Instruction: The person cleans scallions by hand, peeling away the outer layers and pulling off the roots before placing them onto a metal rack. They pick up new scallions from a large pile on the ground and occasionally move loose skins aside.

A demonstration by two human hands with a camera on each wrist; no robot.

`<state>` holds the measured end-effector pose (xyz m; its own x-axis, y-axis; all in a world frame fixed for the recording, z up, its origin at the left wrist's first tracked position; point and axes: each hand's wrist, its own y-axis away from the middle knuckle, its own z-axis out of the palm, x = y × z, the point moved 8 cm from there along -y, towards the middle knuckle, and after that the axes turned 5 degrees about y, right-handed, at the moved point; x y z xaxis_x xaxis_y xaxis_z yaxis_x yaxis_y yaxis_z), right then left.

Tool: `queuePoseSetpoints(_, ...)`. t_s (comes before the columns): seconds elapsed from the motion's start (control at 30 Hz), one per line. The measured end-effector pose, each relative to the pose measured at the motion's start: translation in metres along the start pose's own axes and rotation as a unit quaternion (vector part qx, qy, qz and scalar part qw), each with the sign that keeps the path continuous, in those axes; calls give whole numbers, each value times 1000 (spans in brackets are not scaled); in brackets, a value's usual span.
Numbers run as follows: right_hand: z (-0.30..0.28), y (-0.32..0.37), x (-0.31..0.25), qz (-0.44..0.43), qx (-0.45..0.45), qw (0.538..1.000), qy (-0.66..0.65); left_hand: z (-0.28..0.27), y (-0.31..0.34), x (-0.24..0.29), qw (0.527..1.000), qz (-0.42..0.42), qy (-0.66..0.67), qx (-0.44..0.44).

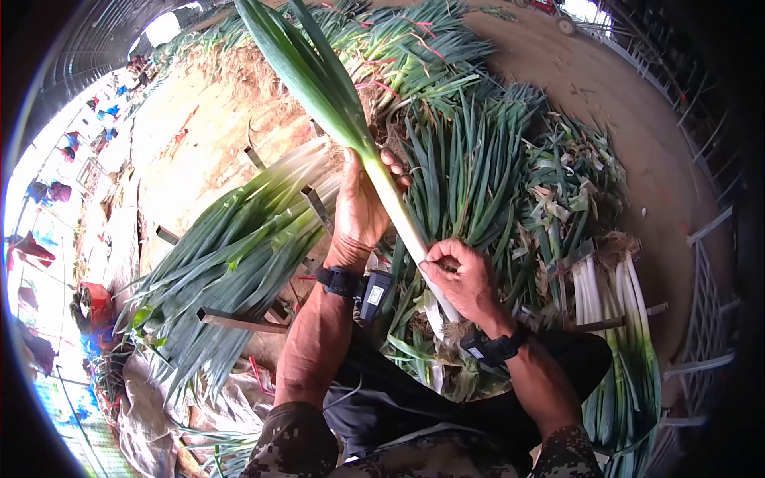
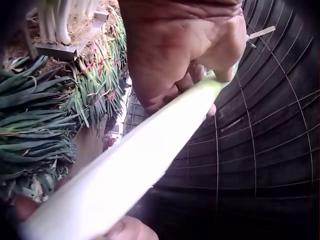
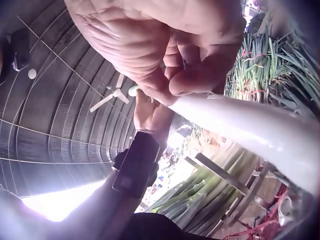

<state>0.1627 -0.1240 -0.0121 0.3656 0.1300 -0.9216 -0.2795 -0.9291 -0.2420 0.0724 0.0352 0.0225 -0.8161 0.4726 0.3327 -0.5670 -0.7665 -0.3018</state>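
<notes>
A long green onion [image 1: 398, 209] slants across the middle of the head view, its green leaves up and its white end down. My left hand [image 1: 362, 205] grips it where the white stalk turns green. Lower down, my right hand [image 1: 468, 279] pinches at the white stalk with thumb and fingertips. In the left wrist view the bare white stalk [image 2: 125, 160] runs from the left palm down toward the right fingers [image 2: 131, 230]. The right wrist view has the right thumb and curled fingers right at the stalk's surface [image 3: 245, 120].
On my left, a bundle of green onions [image 1: 239, 215] lies in a metal rack [image 1: 239, 320]. A leafy pile [image 1: 470, 167] lies ahead, with stripped leaves [image 1: 558, 199] beside it. Another rack at right holds white-stalked onions [image 1: 606, 295]. Red-tied bundles [image 1: 406, 48] lie farther back.
</notes>
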Motion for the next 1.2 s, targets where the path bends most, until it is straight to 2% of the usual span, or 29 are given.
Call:
queuePoseSetpoints(0.1,5,5,19,103,-20,992,-63,3,2,-3,1000,-5,21,-7)
queuePoseSetpoints(0.2,6,7,21,148,-31,986,-66,9,6,-4,1000,-1,14,-4)
queuePoseSetpoints(0.3,7,6,14,130,1,985,-114,12,9,-3,1000,-3,14,-19)
queuePoseSetpoints(0.4,7,3,19,74,-1,997,-20,12,11,-3,1000,6,26,7)
queuePoseSetpoints(0.5,8,2,24,56,-2,998,24,7,12,-4,999,14,24,23)
queuePoseSetpoints(0.6,6,2,21,54,0,997,52,3,13,-4,999,18,20,32)
queuePoseSetpoints(0.7,3,-1,9,28,41,999,4,-2,12,-5,998,17,24,47)
queuePoseSetpoints(0.8,1,-9,14,31,48,998,42,0,14,-7,998,23,16,50)
queuePoseSetpoints(1.0,-6,-9,-12,-95,74,982,148,-3,14,-13,998,27,-10,61)
queuePoseSetpoints(1.1,-6,-8,-13,-110,77,975,179,-4,14,-15,997,22,-17,69)
queuePoseSetpoints(1.2,-6,-9,-7,-81,70,974,201,-6,15,-16,996,25,-17,81)
